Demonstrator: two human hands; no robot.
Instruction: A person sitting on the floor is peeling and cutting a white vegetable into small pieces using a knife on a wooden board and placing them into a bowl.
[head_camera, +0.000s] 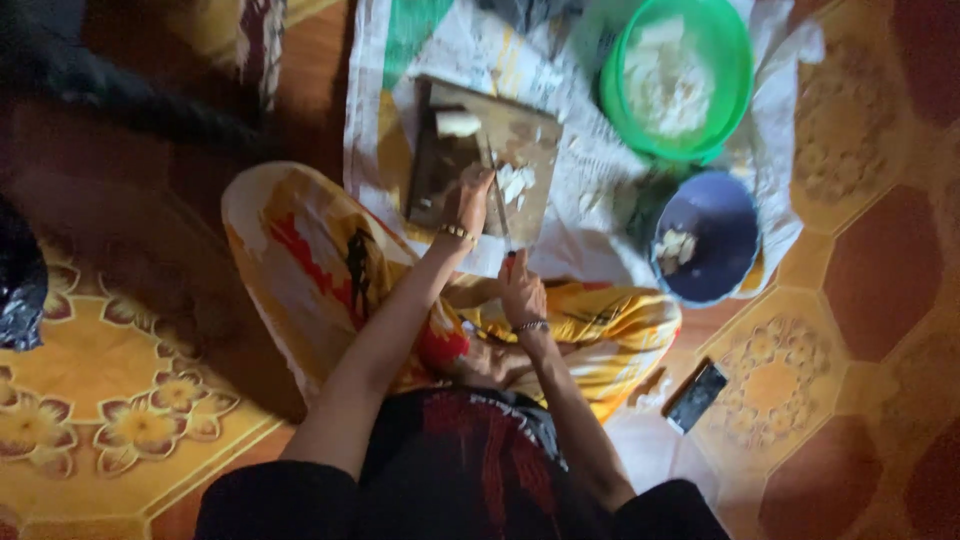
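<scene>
On the floor cloth (590, 180), wooden cutting board (485, 160) with pale pieces, left hand (476, 195) pressed flat on it, right hand (522, 290) near edge gripping a knife (497, 195), green bowl (680, 80) far right.

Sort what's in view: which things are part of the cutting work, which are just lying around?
In use:
left hand on the cutting board
right hand with the knife
pale cut pieces
green bowl of pale pieces
blue bowl with a few scraps
white cloth underneath

Lying about:
dark flat phone-like object on the floor
black bag at the left edge
</scene>
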